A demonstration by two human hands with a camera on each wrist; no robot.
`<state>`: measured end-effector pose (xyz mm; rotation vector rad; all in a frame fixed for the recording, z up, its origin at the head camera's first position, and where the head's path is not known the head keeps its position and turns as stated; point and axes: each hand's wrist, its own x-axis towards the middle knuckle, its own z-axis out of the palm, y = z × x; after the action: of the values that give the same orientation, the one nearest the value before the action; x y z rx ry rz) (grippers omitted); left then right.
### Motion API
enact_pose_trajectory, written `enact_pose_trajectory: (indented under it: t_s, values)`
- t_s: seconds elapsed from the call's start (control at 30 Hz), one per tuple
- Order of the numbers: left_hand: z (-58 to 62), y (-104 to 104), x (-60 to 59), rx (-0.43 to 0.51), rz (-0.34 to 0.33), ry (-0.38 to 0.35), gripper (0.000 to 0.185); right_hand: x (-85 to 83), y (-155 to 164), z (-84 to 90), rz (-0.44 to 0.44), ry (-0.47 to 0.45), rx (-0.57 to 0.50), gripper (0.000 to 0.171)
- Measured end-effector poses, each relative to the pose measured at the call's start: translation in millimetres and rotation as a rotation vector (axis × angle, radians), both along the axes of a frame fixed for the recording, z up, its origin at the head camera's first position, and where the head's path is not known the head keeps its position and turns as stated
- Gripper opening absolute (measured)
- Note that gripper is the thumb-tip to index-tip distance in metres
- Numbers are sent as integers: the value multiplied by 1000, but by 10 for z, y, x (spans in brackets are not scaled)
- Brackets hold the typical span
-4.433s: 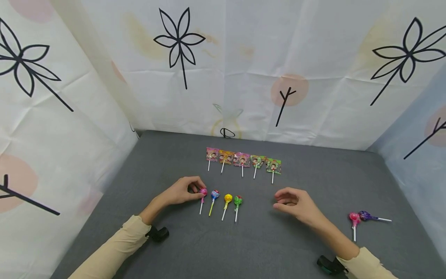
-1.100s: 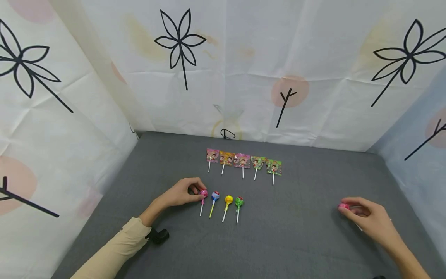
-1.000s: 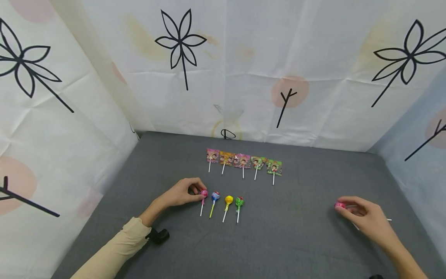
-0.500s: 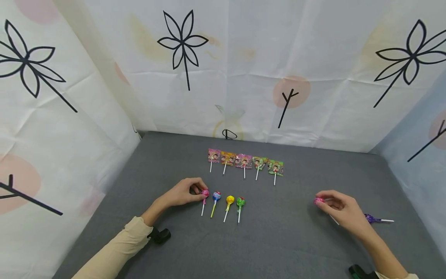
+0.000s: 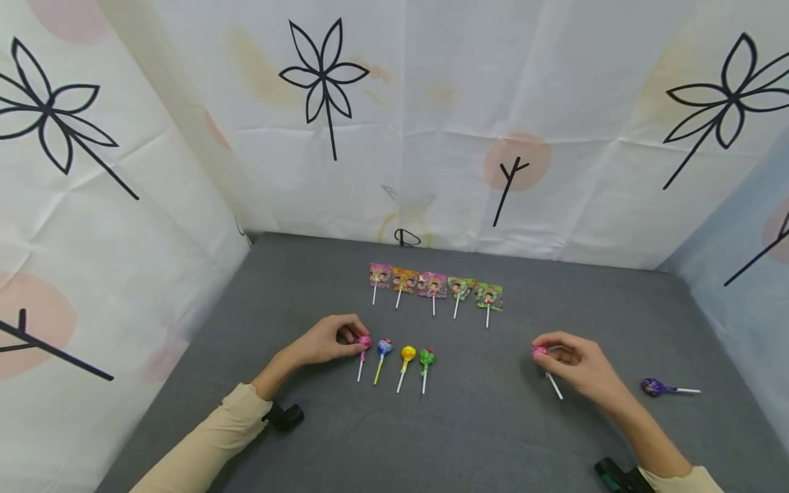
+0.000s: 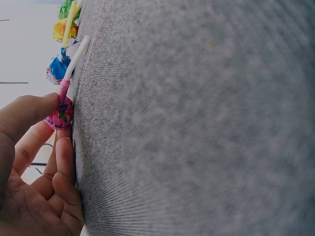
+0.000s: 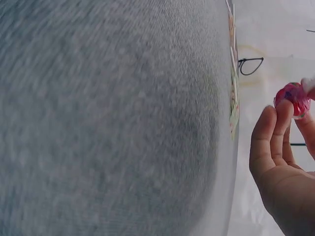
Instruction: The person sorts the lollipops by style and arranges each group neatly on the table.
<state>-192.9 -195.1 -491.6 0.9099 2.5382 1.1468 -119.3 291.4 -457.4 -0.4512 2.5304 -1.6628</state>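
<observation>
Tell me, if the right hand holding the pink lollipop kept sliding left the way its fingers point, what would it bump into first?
Probably the green lollipop, the near end of the row; the grey mat between it and the right hand looks bare, though height is unclear.

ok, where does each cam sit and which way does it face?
Head: above, looking forward and down on the grey table; both forearms, left hand, right hand.
Left wrist: low along the cloth; fingers on the pink lollipop.
Right wrist: low along the cloth; fingers holding the red lollipop.
Shared: both lollipops also show in head.
</observation>
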Motion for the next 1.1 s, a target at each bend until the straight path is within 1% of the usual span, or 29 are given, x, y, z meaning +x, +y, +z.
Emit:
enact_pose_trajectory:
  t_s: [0.13, 0.27, 0.4, 0.5, 0.6, 0.73, 0.93, 1.1]
  values:
    - [-10, -13, 7, 3, 1, 3, 17, -35, -62, -13, 67, -46, -84, 25]
    - [-7, -18, 21, 4, 3, 4, 17, -64, -162, -28, 100, -77, -120, 25]
    - [-3, -17, 32, 2, 6, 6, 17, -101, -289, -57, 146, -76, -140, 26]
    - [3, -13, 35, 3, 7, 7, 17, -125, -384, -70, 197, -66, -157, 27]
    - [7, -6, 32, 1, 6, 6, 17, -139, -472, -69, 232, -75, -162, 27]
    - [10, 0, 24, -2, 3, 5, 17, -142, -566, -57, 243, -96, -134, 27]
    - [26, 7, 14, 7, -7, 9, 17, -158, -677, -65, 222, -74, -102, 26]
    - [30, 14, 14, 8, -9, 8, 17, -166, -770, -74, 255, -94, -110, 26]
